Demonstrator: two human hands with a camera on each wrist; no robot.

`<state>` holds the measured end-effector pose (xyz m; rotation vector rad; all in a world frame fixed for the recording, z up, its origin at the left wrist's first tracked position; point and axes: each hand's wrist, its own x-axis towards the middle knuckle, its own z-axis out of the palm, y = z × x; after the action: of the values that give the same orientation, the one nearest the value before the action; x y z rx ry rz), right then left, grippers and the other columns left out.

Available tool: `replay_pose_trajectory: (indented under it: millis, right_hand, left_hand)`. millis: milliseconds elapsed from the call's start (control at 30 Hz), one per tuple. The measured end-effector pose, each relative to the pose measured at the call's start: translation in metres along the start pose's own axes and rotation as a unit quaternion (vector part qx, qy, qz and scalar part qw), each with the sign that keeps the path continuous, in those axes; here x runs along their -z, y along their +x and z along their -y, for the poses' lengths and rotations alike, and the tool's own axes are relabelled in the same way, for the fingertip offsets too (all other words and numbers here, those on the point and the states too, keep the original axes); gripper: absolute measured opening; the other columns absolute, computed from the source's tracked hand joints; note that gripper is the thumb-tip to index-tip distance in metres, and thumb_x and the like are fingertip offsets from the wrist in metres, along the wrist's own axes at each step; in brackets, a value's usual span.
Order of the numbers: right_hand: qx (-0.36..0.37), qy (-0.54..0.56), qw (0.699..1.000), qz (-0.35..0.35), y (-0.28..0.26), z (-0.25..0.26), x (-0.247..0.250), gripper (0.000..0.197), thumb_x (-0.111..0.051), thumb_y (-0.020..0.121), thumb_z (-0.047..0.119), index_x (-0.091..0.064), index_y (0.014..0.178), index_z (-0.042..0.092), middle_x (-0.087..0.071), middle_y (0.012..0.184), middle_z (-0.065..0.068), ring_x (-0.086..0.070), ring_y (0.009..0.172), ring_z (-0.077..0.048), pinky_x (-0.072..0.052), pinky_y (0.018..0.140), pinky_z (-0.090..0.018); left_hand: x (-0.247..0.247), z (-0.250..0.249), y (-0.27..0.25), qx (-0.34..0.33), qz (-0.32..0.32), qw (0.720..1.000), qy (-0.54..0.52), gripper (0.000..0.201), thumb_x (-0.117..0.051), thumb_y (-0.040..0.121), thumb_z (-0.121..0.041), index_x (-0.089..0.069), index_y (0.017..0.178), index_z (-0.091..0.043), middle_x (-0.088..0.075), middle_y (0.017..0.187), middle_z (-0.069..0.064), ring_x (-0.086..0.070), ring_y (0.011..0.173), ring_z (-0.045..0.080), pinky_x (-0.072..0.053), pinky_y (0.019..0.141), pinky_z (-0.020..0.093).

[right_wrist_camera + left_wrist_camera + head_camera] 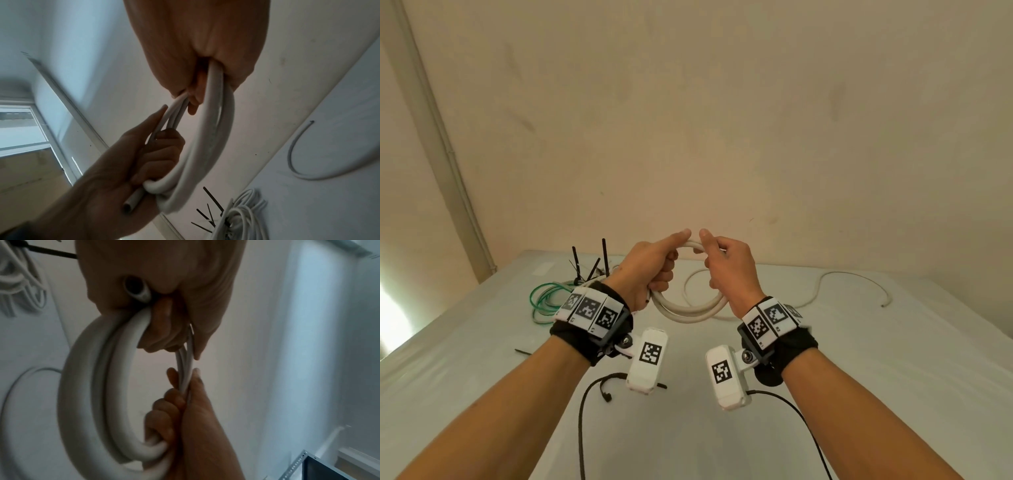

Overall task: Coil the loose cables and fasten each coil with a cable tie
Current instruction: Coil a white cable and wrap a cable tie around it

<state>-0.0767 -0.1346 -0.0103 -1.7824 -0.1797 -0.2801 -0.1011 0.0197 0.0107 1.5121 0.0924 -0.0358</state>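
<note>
A thick white cable is wound into a coil (690,312) held above the table between both hands. My left hand (662,265) grips the coil's left side, thumb stretched along the top. My right hand (719,265) grips the right side, thumb up. In the left wrist view the coil (92,386) hangs from the left hand (164,331), with the cut cable end (135,290) poking out of the fist. In the right wrist view the right hand (197,87) holds the coil's strands (207,146). The loose tail (859,275) trails right across the table.
The grey table (859,377) carries a green cable (544,301) and a tied white bundle (242,219) with upright black cable ties (604,257) at the back left. A single black tie (524,352) lies near the left edge. A wall stands right behind the table.
</note>
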Motion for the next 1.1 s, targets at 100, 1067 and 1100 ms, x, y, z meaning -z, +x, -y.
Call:
replay_pose_trajectory:
  millis: [100,1067,1100]
  right_hand:
    - [-0.043,0.042,0.996,0.07,-0.002,-0.004,-0.01,0.051,-0.046,0.105,0.057,-0.071,0.098,0.013,-0.059,0.07,-0.004,-0.06,0.061,-0.019,-0.059,0.066,-0.039]
    - [-0.152,-0.144,0.888,0.41,-0.024,-0.025,-0.007,0.042,-0.07,0.09,-0.004,-0.059,0.127,0.011,-0.072,0.09,-0.013,-0.071,0.074,-0.022,-0.058,0.072,-0.029]
    - [-0.155,-0.111,0.89,0.414,-0.024,-0.022,-0.001,0.049,-0.068,0.09,-0.006,-0.056,0.134,0.014,-0.07,0.091,-0.014,-0.072,0.076,-0.024,-0.059,0.074,-0.03]
  left_hand:
    - [0.016,-0.004,0.001,-0.009,-0.068,0.998,0.014,0.045,-0.079,0.086,-0.049,-0.048,0.069,-0.021,-0.032,0.055,-0.007,-0.025,0.043,0.01,-0.024,0.037,0.022]
    - [0.1,0.028,0.002,0.005,-0.158,0.986,-0.057,0.041,-0.082,0.086,-0.027,-0.046,0.07,-0.02,-0.03,0.055,-0.005,-0.024,0.042,0.01,-0.023,0.037,0.023]
    - [0.097,0.027,0.001,0.001,-0.149,0.987,-0.058,0.04,-0.082,0.086,-0.03,-0.047,0.071,-0.02,-0.03,0.055,-0.006,-0.023,0.042,0.01,-0.023,0.038,0.023]
